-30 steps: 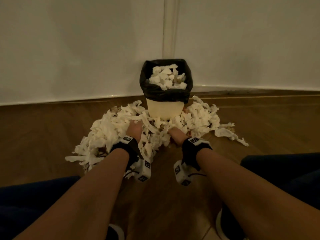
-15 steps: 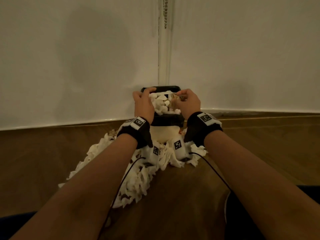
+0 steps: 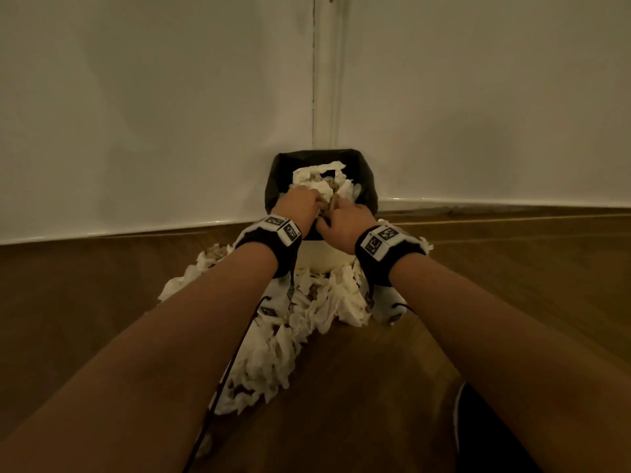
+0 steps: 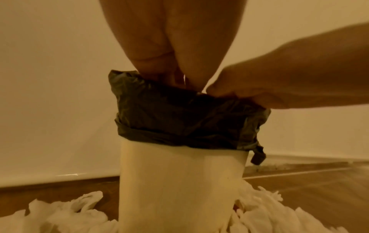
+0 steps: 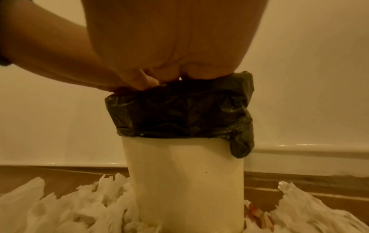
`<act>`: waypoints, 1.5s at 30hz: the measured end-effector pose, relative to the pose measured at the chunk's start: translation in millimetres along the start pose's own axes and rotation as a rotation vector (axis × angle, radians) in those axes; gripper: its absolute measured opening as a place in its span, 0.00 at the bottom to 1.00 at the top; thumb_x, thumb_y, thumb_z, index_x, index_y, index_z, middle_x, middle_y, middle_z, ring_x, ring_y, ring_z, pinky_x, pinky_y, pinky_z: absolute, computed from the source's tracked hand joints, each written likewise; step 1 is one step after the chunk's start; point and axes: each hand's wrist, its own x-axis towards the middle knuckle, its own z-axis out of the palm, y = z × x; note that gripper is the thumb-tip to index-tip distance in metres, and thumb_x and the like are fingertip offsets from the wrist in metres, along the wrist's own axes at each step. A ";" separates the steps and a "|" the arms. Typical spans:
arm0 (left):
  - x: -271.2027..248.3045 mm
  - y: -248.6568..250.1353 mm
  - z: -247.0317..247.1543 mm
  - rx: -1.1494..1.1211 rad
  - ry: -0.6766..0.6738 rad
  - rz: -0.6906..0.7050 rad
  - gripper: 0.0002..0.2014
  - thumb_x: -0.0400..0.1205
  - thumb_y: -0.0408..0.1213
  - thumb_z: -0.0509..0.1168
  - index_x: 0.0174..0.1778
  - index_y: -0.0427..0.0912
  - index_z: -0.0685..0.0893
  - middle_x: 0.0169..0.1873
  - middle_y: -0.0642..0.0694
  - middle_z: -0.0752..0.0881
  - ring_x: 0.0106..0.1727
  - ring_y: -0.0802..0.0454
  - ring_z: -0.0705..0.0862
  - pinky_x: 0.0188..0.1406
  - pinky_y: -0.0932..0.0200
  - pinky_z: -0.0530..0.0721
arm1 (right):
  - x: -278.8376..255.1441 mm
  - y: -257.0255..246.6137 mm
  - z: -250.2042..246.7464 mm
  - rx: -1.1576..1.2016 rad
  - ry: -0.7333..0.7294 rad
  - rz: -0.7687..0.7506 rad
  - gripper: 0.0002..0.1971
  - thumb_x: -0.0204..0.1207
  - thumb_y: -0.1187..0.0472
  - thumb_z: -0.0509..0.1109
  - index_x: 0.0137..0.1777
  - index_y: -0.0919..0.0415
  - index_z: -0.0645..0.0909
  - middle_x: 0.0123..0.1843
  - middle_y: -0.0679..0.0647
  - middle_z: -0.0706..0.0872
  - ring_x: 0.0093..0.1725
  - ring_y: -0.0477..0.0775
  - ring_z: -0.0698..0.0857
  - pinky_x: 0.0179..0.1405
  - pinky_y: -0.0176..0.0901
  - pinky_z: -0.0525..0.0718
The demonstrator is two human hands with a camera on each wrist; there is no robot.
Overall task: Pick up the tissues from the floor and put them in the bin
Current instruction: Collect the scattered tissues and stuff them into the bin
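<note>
A white bin (image 3: pixel 321 259) with a black liner (image 3: pixel 281 179) stands in the corner; its body also fills the left wrist view (image 4: pixel 179 181) and the right wrist view (image 5: pixel 185 181). White tissues (image 3: pixel 317 172) are heaped in its mouth. My left hand (image 3: pixel 302 201) and right hand (image 3: pixel 346 216) are side by side inside the mouth, fingers curled down on a clump of tissues. The rim hides the fingertips of the left hand (image 4: pixel 179 78) and the right hand (image 5: pixel 169 75). Many more tissues (image 3: pixel 273 353) lie on the floor around the bin's base (image 4: pixel 69 212) (image 5: pixel 60 212).
Two white walls (image 3: pixel 153 114) meet behind the bin, with a skirting board along a brown wooden floor (image 3: pixel 512 285). A dark trouser leg and shoe edge (image 3: pixel 478 421) sit at the lower right. A thin black cable (image 3: pixel 239 353) hangs from my left wristband.
A second ago both hands were on the floor in the tissue pile. They rose with tissues to the bin's rim and have now sunk lower into its mouth, closer together.
</note>
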 end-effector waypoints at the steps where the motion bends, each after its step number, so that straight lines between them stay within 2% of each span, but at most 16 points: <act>1: -0.2 -0.8 3.0 0.077 -0.043 0.021 0.14 0.86 0.34 0.53 0.65 0.35 0.76 0.61 0.36 0.79 0.60 0.39 0.79 0.50 0.51 0.77 | 2.8 0.6 0.3 -0.022 -0.009 -0.005 0.27 0.83 0.44 0.47 0.55 0.58 0.85 0.64 0.63 0.78 0.58 0.62 0.81 0.61 0.52 0.72; 3: -2.3 -5.5 7.6 0.206 -0.105 0.065 0.14 0.86 0.34 0.53 0.66 0.35 0.72 0.60 0.35 0.79 0.59 0.38 0.80 0.46 0.51 0.73 | 7.6 1.9 0.1 -0.043 -0.036 -0.015 0.27 0.81 0.41 0.45 0.46 0.55 0.84 0.48 0.58 0.84 0.53 0.60 0.83 0.57 0.51 0.72; 4: -3.4 -8.8 7.8 0.272 -0.128 0.078 0.15 0.85 0.36 0.53 0.68 0.38 0.70 0.60 0.37 0.78 0.59 0.39 0.80 0.50 0.50 0.72 | 9.8 2.3 -0.1 -0.038 -0.061 -0.020 0.26 0.80 0.40 0.44 0.46 0.53 0.82 0.45 0.56 0.85 0.53 0.59 0.83 0.60 0.53 0.71; 7: -1.1 -14.9 5.0 0.396 -0.196 0.062 0.14 0.85 0.43 0.50 0.66 0.50 0.71 0.58 0.47 0.81 0.59 0.43 0.79 0.65 0.43 0.65 | 12.8 2.4 -0.2 0.001 -0.108 -0.009 0.27 0.79 0.40 0.42 0.59 0.50 0.80 0.56 0.55 0.87 0.61 0.58 0.80 0.73 0.62 0.60; 9: -0.3 -15.6 3.3 0.384 -0.194 0.062 0.14 0.86 0.45 0.49 0.64 0.49 0.72 0.57 0.46 0.82 0.57 0.42 0.80 0.64 0.43 0.67 | 10.8 1.4 -0.2 0.029 -0.078 0.004 0.26 0.79 0.40 0.44 0.57 0.51 0.81 0.54 0.55 0.87 0.61 0.58 0.81 0.76 0.63 0.57; 11: -5.2 -14.3 2.5 0.267 -0.089 0.056 0.17 0.87 0.45 0.46 0.62 0.43 0.75 0.57 0.41 0.81 0.56 0.40 0.80 0.59 0.45 0.71 | 3.5 2.4 0.3 0.089 0.018 0.014 0.23 0.80 0.41 0.50 0.51 0.54 0.82 0.49 0.54 0.87 0.57 0.58 0.82 0.77 0.62 0.58; 17: -41.4 -14.6 5.4 -0.061 0.407 0.097 0.16 0.83 0.35 0.54 0.65 0.46 0.77 0.61 0.43 0.78 0.60 0.44 0.77 0.56 0.47 0.74 | -33.9 13.9 12.5 0.255 0.545 0.083 0.15 0.78 0.55 0.60 0.62 0.57 0.79 0.61 0.56 0.78 0.64 0.58 0.74 0.65 0.51 0.70; 22: -78.7 -10.9 27.4 -0.338 0.594 -0.005 0.10 0.78 0.31 0.57 0.51 0.43 0.81 0.49 0.42 0.81 0.48 0.44 0.80 0.46 0.48 0.80 | -59.8 13.8 32.9 0.462 0.642 0.352 0.10 0.76 0.62 0.60 0.55 0.57 0.79 0.56 0.56 0.80 0.60 0.58 0.76 0.58 0.51 0.71; 26: -102.5 -8.0 58.3 -0.285 0.434 -0.033 0.07 0.80 0.34 0.57 0.47 0.45 0.80 0.42 0.45 0.82 0.44 0.44 0.80 0.42 0.49 0.79 | -73.3 10.3 57.5 0.473 0.512 0.388 0.08 0.75 0.64 0.60 0.50 0.56 0.79 0.54 0.55 0.82 0.59 0.58 0.76 0.60 0.52 0.73; 29: -114.4 -10.2 81.9 -0.217 0.197 -0.114 0.08 0.80 0.39 0.55 0.47 0.51 0.80 0.42 0.49 0.84 0.45 0.47 0.82 0.51 0.50 0.78 | -81.2 8.7 75.0 0.429 0.359 0.381 0.10 0.76 0.64 0.60 0.52 0.55 0.81 0.63 0.56 0.79 0.65 0.60 0.73 0.62 0.53 0.73; 31: -118.0 -10.9 95.3 -0.192 0.041 -0.145 0.10 0.81 0.39 0.55 0.47 0.53 0.82 0.47 0.49 0.85 0.50 0.47 0.83 0.55 0.50 0.78 | -85.4 9.0 86.2 0.385 0.204 0.365 0.11 0.77 0.63 0.60 0.54 0.53 0.82 0.70 0.56 0.75 0.70 0.61 0.69 0.65 0.54 0.73; 34: -117.9 -9.4 113.7 -0.159 -0.202 -0.121 0.15 0.80 0.34 0.55 0.46 0.54 0.86 0.61 0.47 0.81 0.63 0.44 0.78 0.66 0.43 0.75 | -87.2 6.7 99.7 0.250 -0.075 0.281 0.13 0.78 0.59 0.60 0.55 0.48 0.84 0.71 0.53 0.72 0.72 0.61 0.65 0.71 0.58 0.69; 38: -117.6 -6.8 134.4 -0.006 -0.483 -0.133 0.18 0.83 0.43 0.54 0.68 0.52 0.78 0.75 0.45 0.68 0.76 0.38 0.61 0.75 0.38 0.63 | -82.2 2.5 122.2 0.059 -0.325 0.141 0.26 0.78 0.47 0.62 0.76 0.51 0.71 0.83 0.49 0.56 0.82 0.62 0.51 0.79 0.64 0.47; 40: -118.4 -7.2 141.8 0.054 -0.566 -0.176 0.21 0.84 0.46 0.52 0.73 0.50 0.73 0.76 0.45 0.65 0.78 0.37 0.57 0.76 0.35 0.58 | -80.7 2.0 132.3 -0.027 -0.406 0.117 0.28 0.80 0.46 0.60 0.79 0.50 0.65 0.85 0.48 0.49 0.83 0.62 0.45 0.78 0.67 0.36; 42: -118.6 -7.7 146.1 0.078 -0.602 -0.197 0.19 0.84 0.45 0.52 0.70 0.48 0.75 0.74 0.45 0.69 0.77 0.37 0.58 0.75 0.34 0.59 | -79.6 3.2 139.6 -0.087 -0.443 0.100 0.25 0.79 0.47 0.60 0.76 0.47 0.69 0.85 0.48 0.46 0.83 0.64 0.41 0.74 0.71 0.30; 45: -118.2 -10.7 146.2 0.034 -0.522 -0.206 0.16 0.84 0.44 0.53 0.62 0.47 0.82 0.65 0.44 0.76 0.72 0.38 0.66 0.71 0.35 0.66 | -78.0 5.6 145.7 -0.143 -0.460 0.086 0.25 0.79 0.49 0.61 0.77 0.44 0.68 0.85 0.48 0.45 0.83 0.66 0.40 0.70 0.75 0.26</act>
